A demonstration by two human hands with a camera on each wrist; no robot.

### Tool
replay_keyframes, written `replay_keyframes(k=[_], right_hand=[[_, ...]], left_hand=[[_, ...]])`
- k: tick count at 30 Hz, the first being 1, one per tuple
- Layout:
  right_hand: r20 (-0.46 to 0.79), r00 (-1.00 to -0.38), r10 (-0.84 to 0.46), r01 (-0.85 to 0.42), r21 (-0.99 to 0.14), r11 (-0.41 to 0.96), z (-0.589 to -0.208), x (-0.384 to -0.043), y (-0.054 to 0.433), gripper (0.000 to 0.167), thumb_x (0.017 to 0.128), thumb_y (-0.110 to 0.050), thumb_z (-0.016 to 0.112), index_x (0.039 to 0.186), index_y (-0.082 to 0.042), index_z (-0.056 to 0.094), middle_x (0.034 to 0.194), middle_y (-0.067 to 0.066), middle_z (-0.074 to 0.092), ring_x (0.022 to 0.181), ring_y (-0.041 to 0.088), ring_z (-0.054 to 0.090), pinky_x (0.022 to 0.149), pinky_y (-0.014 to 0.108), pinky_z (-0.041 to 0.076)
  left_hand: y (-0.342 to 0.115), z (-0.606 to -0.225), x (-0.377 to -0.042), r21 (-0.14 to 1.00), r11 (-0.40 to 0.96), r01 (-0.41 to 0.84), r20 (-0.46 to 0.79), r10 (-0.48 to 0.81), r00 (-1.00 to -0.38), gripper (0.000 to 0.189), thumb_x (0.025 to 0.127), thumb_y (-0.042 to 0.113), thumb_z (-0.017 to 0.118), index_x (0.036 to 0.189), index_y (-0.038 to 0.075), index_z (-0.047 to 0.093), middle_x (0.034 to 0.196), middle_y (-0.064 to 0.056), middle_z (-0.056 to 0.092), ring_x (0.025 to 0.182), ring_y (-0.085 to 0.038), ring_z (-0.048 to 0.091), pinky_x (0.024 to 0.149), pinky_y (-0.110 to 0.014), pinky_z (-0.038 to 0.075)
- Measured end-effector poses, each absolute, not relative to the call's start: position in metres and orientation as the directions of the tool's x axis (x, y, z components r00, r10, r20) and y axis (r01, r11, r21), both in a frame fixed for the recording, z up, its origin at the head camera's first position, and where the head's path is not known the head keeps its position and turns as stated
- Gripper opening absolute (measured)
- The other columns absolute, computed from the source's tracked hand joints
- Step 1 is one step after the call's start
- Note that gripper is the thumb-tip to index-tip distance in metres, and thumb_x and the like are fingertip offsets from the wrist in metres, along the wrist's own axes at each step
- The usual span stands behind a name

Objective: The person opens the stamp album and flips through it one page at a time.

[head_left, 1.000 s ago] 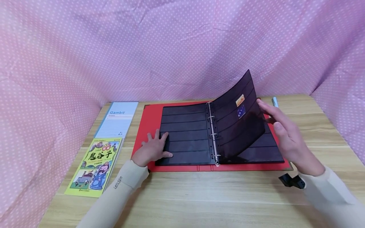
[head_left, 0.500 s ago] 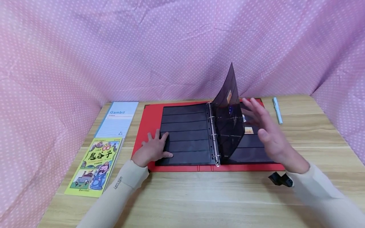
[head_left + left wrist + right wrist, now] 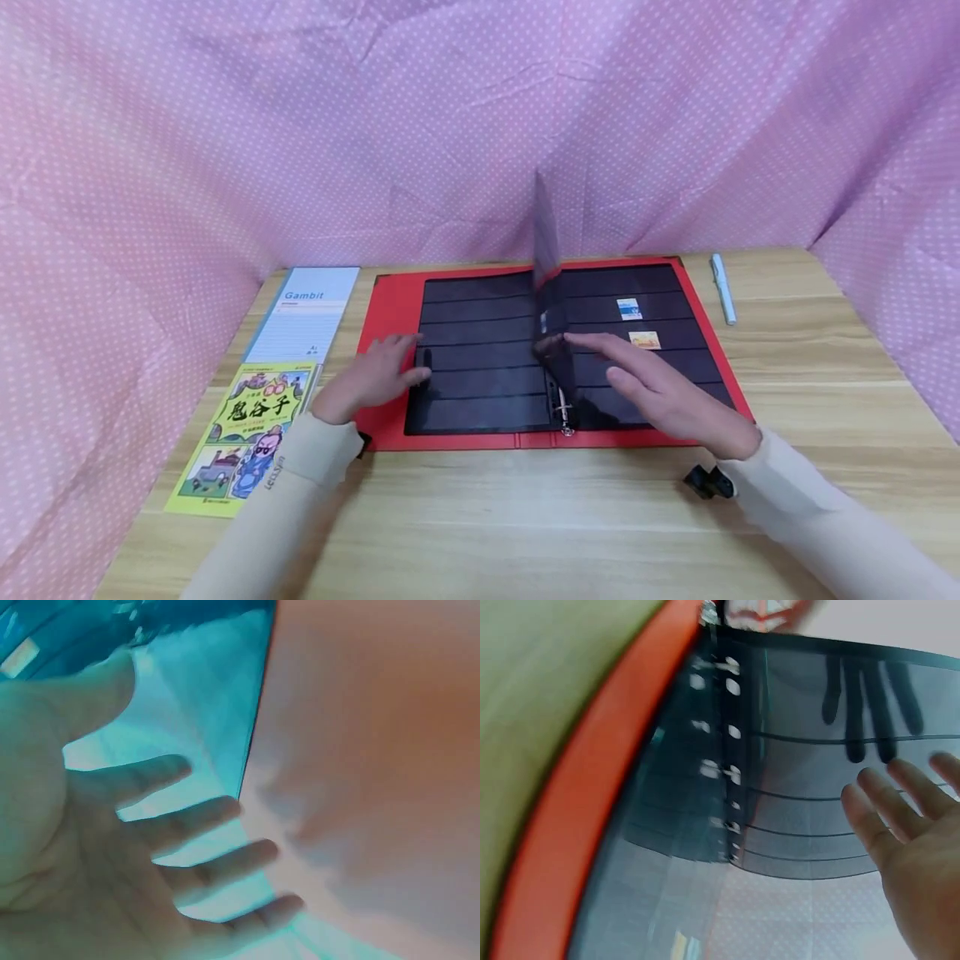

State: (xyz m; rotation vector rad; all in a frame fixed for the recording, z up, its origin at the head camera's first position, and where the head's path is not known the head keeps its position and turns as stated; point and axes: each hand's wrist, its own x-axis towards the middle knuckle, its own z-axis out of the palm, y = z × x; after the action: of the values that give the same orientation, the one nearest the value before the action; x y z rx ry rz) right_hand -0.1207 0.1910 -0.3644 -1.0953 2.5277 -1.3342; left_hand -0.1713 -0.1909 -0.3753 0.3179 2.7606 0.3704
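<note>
A red ring binder (image 3: 393, 304) lies spread on the table, with black pocket pages (image 3: 480, 358) on both sides. One dark page (image 3: 547, 242) stands nearly upright over the rings. My right hand (image 3: 667, 396) has its fingers extended at this page's right face; in the right wrist view the page (image 3: 810, 769) mirrors the fingers, and contact is hard to tell. On the right-hand page sit a blue-and-white stamp (image 3: 629, 309) and an orange-yellow stamp (image 3: 644, 340). My left hand (image 3: 371, 375) hovers, fingers spread, by the left page's outer edge, holding nothing; its palm (image 3: 90, 847) fills the left wrist view.
Left of the binder are a pale blue "Gambit" notebook (image 3: 307, 308) and a yellow-green comic-style book (image 3: 240, 433). A light blue pen (image 3: 723, 287) lies to the right. Pink dotted cloth (image 3: 450, 125) hangs behind the wooden table (image 3: 525, 517).
The dark page has swung leftward from its slant on the right to nearly upright, my right hand following it left. Both stamps underneath now show. My left hand has lifted and shifted slightly left.
</note>
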Motion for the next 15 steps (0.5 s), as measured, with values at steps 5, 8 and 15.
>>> replay_keyframes(k=[5,8,15], right_hand=[[0.164,-0.738,-0.654,-0.537,-0.730,0.423,-0.371,-0.122,0.184,0.038,0.103,-0.023,0.038,0.141,-0.025,0.044,0.146,-0.009,0.035,0.133,0.011,0.031,0.104,0.039,0.032],[0.133,-0.733,-0.667,-0.529,-0.728,0.436,-0.375,-0.124,0.177,0.035,0.103,-0.030,0.040,0.135,-0.023,0.051,0.147,-0.010,0.035,0.135,0.012,0.027,0.105,0.042,0.030],[0.057,-0.702,-0.710,-0.558,-0.663,0.498,-0.386,-0.129,0.158,0.039,0.102,-0.038,0.039,0.129,-0.018,0.058,0.146,-0.005,0.039,0.140,0.018,0.019,0.109,0.051,0.020]], left_hand=[[-0.202,-0.353,-0.181,0.463,0.868,0.182,-0.137,0.273,-0.952,0.068,0.094,0.037,0.058,0.149,0.011,0.027,0.146,-0.014,0.032,0.133,-0.035,0.028,0.101,-0.055,0.033],[-0.202,-0.345,-0.184,0.515,0.834,0.198,-0.071,0.272,-0.960,0.067,0.095,0.040,0.054,0.149,0.012,0.026,0.148,-0.011,0.030,0.134,-0.031,0.028,0.102,-0.054,0.034],[-0.190,-0.356,-0.185,0.494,0.835,0.243,-0.091,0.327,-0.941,0.074,0.091,0.048,0.057,0.150,0.017,0.026,0.149,-0.011,0.027,0.135,-0.033,0.025,0.102,-0.056,0.032]])
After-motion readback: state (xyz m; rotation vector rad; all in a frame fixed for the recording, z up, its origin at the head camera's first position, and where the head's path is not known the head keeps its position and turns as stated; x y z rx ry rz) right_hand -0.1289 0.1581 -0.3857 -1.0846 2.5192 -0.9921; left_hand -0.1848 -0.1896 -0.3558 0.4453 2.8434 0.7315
